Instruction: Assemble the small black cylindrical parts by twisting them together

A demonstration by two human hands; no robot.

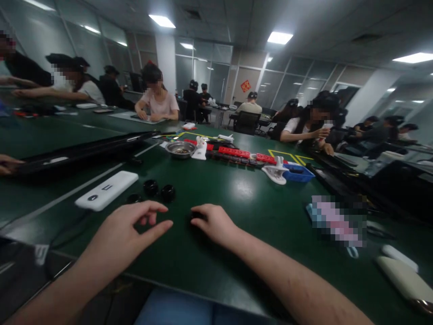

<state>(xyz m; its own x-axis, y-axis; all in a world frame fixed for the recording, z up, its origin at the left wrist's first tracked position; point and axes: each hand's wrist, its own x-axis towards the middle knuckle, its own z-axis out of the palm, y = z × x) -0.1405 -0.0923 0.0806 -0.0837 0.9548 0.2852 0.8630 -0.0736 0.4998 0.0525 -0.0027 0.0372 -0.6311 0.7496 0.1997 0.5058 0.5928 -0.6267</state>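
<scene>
The left hand (130, 232) is resting on the smooth dark green worktop (243, 198), fingers loosely spread and holding nothing. The right hand (211, 223) is curling over a small black round thing (196, 215), mostly hidden. Just past the left hand's fingers, three shiny black round caps (158, 190) are sitting beside a flat white plastic box (106, 190). No writing is clear enough to read.

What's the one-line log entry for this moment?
left hand: open, over green table | right hand: covering small black part | nearby: black caps, white power bank
</scene>
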